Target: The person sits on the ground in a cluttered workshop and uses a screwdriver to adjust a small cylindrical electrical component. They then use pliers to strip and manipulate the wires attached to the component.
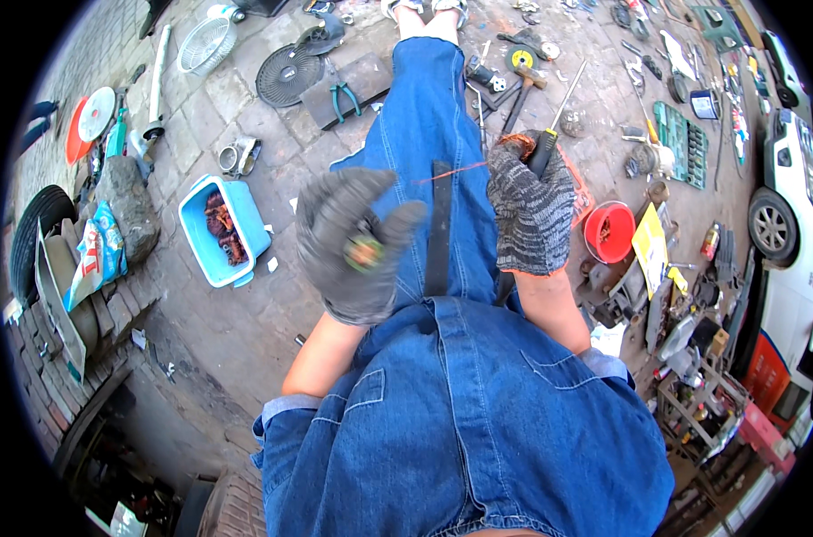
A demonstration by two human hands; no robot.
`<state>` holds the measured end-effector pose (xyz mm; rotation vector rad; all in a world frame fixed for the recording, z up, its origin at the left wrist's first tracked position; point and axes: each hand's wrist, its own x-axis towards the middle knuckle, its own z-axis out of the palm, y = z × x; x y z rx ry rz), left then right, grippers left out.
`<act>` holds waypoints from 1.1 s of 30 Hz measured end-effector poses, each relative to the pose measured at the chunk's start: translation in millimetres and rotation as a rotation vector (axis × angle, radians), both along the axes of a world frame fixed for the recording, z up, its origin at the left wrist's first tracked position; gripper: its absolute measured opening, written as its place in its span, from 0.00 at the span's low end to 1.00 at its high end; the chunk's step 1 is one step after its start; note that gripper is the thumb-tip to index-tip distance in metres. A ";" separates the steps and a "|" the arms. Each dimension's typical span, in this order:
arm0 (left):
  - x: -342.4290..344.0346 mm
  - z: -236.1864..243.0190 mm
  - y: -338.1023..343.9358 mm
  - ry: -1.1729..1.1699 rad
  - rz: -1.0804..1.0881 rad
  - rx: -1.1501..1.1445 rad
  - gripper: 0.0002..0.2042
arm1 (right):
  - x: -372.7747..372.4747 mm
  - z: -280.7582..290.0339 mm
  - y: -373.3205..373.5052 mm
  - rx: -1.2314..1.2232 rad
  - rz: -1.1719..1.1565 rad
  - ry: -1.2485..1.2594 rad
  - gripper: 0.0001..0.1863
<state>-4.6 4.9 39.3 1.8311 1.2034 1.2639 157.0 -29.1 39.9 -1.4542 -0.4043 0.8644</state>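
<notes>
My right hand [532,215], in a grey knitted glove, is closed around a screwdriver [543,150] with a black and yellow handle, its shaft pointing up and away. A bundle of copper wire [519,143] shows at the same hand's fingertips, partly hidden by the glove. From there a thin strand of copper wire [451,173] stretches left across my lap. Over my left thigh, my left hand [353,242], in a dark glove with a worn, coloured patch, is smeared by motion. Its thumb stands apart from the curved fingers; whether it grips the strand is unclear.
To the left stands a blue basin [265,240] with copper windings inside. A red bucket [592,234] sits at right. Pliers [342,93], a hammer [530,80], a fan grille [288,75] and a green socket set [682,148] lie around my legs. A white car [795,192] is far right.
</notes>
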 end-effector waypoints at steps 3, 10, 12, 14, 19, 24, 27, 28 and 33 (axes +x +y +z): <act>9.6 11.7 0.5 0.271 -0.045 0.213 0.13 | -0.3 8.1 -1.2 -0.097 0.052 0.081 0.07; 2.3 5.0 7.9 0.316 -0.246 0.145 0.10 | 6.2 11.4 -2.7 -0.146 0.164 -0.195 0.08; 1.7 11.3 9.8 0.204 -0.252 0.012 0.09 | 11.8 12.6 -3.7 -0.127 0.268 -0.147 0.08; -0.3 13.8 17.5 0.148 -0.253 -0.035 0.08 | 20.6 15.4 -3.5 -0.176 0.495 -0.435 0.09; 5.1 12.4 20.6 0.139 -0.266 -0.214 0.08 | 27.4 -16.5 -14.6 0.172 0.550 0.398 0.13; 11.3 -0.3 14.3 0.243 -0.227 -0.018 0.17 | 19.3 -19.7 -13.7 0.226 0.410 0.999 0.09; 13.5 1.7 10.7 0.275 -0.092 0.100 0.24 | 13.8 -10.5 -8.9 0.110 0.261 0.888 0.07; 15.2 2.4 9.0 0.246 -0.015 0.171 0.23 | 12.6 -8.9 -7.4 0.081 0.210 0.878 0.07; 13.9 -14.0 2.2 0.055 0.074 0.525 0.20 | 13.7 -8.7 -5.9 0.076 0.252 0.819 0.06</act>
